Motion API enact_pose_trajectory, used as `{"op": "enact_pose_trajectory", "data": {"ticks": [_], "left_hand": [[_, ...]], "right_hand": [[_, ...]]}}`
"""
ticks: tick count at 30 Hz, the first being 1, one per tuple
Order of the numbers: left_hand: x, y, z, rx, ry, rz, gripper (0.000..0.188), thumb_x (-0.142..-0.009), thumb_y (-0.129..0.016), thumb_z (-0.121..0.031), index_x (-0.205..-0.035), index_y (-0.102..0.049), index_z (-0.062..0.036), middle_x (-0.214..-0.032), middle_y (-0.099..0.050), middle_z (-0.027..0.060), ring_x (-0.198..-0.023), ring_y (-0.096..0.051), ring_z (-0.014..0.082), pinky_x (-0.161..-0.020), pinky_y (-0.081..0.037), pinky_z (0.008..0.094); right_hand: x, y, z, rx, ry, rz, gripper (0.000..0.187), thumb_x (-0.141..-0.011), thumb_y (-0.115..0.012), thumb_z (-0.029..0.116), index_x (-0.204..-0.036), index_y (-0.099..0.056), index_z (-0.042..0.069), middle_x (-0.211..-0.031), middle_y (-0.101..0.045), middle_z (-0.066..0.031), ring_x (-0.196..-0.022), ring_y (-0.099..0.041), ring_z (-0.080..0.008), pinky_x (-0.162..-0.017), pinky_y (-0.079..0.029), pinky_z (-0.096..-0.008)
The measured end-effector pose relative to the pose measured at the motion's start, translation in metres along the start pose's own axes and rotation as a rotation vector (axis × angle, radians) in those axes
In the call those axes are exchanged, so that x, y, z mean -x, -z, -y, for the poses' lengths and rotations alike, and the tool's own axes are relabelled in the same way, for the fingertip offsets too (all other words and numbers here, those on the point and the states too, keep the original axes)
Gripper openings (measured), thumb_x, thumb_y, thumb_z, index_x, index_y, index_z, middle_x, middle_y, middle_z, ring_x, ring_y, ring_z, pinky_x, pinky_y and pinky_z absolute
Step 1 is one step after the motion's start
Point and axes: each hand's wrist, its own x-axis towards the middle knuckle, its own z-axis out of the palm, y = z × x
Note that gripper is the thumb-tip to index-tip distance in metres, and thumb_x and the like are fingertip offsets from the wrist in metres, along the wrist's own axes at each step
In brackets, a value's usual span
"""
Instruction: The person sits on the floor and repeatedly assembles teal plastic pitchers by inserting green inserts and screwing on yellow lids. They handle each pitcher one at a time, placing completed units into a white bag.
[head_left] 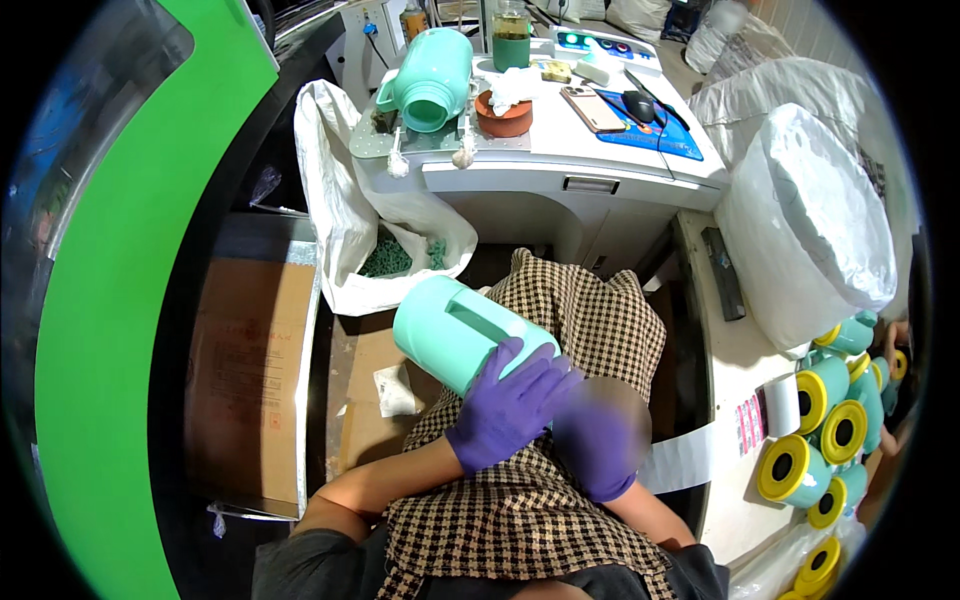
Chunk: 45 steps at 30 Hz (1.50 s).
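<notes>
A mint-green plastic jug body (432, 330) with a long side handle lies tilted above my lap. My left hand (512, 410), in a purple glove, is closed on its lower side and near end, the fingers spread around the plastic. By that near end is my right hand (600, 445), also gloved in purple. A blur covers its fingers, so their grip is hidden. A checked apron (570, 300) covers my lap beneath the jug body.
A similar jug (432, 85) lies on the white desk (500, 172), beside an orange-brown round block (505, 118) and a phone (592, 108). An open white sack (340, 230) holds green scraps. At right are a large plastic bag (810, 220) and several yellow-ended green jugs (795, 470).
</notes>
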Motion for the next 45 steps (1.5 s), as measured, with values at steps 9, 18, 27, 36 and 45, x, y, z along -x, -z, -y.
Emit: {"op": "enact_pose_trajectory", "data": {"ticks": [9, 18, 27, 36, 45], "left_hand": [[0.005, -0.015, -0.008, -0.183, -0.101, 0.061, 0.043, -0.085, -0.067, -0.026, -0.127, -0.061, -0.0173, -0.121, -0.063, 0.0013, -0.120, -0.060, 0.0190, -0.107, -0.042, 0.0477], [0.049, 0.028, 0.062, 0.175, 0.357, -0.236, 0.075, -0.065, -0.092, -0.039, -0.124, -0.061, -0.0042, -0.121, -0.067, 0.0119, -0.123, -0.061, 0.0343, -0.116, -0.029, 0.0614], [0.102, 0.040, 0.053, 0.185, 0.556, -0.215, 0.072, -0.058, -0.094, -0.038, -0.115, -0.065, -0.0038, -0.109, -0.070, 0.0150, -0.111, -0.065, 0.0385, -0.113, -0.031, 0.0622], [0.080, 0.048, 0.061, 0.174, 0.436, -0.132, 0.057, -0.062, -0.085, -0.028, -0.109, -0.061, -0.0067, -0.103, -0.064, 0.0150, -0.101, -0.061, 0.0391, -0.104, -0.038, 0.0563], [0.067, 0.006, 0.059, 0.101, 0.353, -0.141, 0.079, -0.068, -0.086, -0.024, -0.134, -0.051, 0.0012, -0.126, -0.057, 0.0192, -0.122, -0.052, 0.0463, -0.109, -0.038, 0.0569]], "right_hand": [[0.014, 0.013, -0.023, -0.454, -0.198, 0.498, 0.025, -0.093, -0.066, 0.024, -0.101, -0.061, 0.001, -0.068, -0.058, -0.0055, -0.049, -0.055, -0.0230, -0.050, -0.045, -0.0383], [-0.059, 0.112, -0.003, -0.814, 0.098, -0.077, 0.051, -0.084, -0.073, 0.016, -0.130, -0.057, 0.001, -0.088, -0.061, -0.0130, -0.064, -0.058, -0.0255, -0.062, -0.048, -0.0369], [-0.225, -0.144, -0.003, -0.450, 0.181, 0.058, 0.090, -0.079, -0.074, 0.011, -0.156, -0.029, 0.005, -0.154, -0.030, -0.0253, -0.142, -0.033, -0.0477, -0.117, -0.033, -0.0493], [-0.159, 0.041, -0.071, -0.111, 0.275, -0.003, 0.056, -0.076, -0.077, 0.013, -0.130, -0.062, 0.016, -0.128, -0.057, -0.0155, -0.121, -0.054, -0.0375, -0.103, -0.043, -0.0516], [-0.194, 0.300, -0.245, 0.512, -0.231, -0.177, 0.024, -0.082, -0.081, 0.019, -0.102, -0.076, 0.006, -0.102, -0.068, -0.0134, -0.081, -0.069, -0.0284, -0.077, -0.055, -0.0403]]}}
